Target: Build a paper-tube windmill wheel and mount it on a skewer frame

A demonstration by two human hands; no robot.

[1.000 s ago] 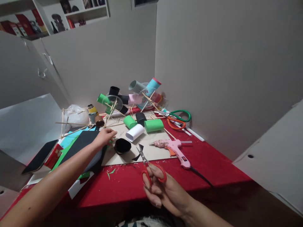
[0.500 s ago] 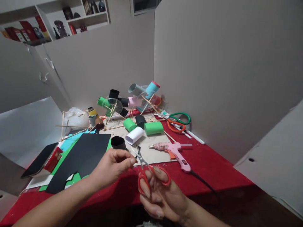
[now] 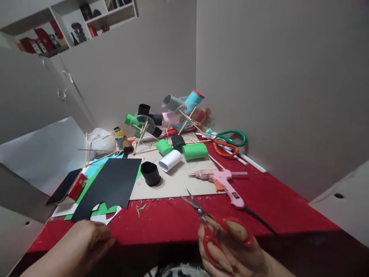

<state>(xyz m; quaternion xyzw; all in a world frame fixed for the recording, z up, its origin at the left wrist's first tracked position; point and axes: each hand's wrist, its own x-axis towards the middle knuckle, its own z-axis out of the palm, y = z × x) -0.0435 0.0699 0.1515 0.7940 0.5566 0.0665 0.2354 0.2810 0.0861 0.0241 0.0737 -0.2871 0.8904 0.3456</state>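
Observation:
My right hand (image 3: 233, 252) grips red-handled scissors (image 3: 211, 225) at the table's near edge, blades parted and pointing up-left. My left hand (image 3: 86, 240) sits low at the near left edge of the red table (image 3: 178, 219), fingers curled inward; whether it holds anything is hidden. Just beyond it lies a black paper sheet (image 3: 113, 184) over green and white sheets. A black paper cylinder (image 3: 150, 173) stands on the beige board (image 3: 178, 181).
A pink glue gun (image 3: 223, 181) lies right of the board with its cord trailing off. White, green and black paper rolls (image 3: 178, 152), a stick-and-tube structure (image 3: 161, 119), green and orange scissors (image 3: 230, 142), a phone (image 3: 63, 186) and a plastic bag crowd the back. Walls close in behind and right.
My left hand drew back from the board toward the near left edge. My right hand with the scissors shifted right and lower, its blades opening wider. The view swung slightly left.

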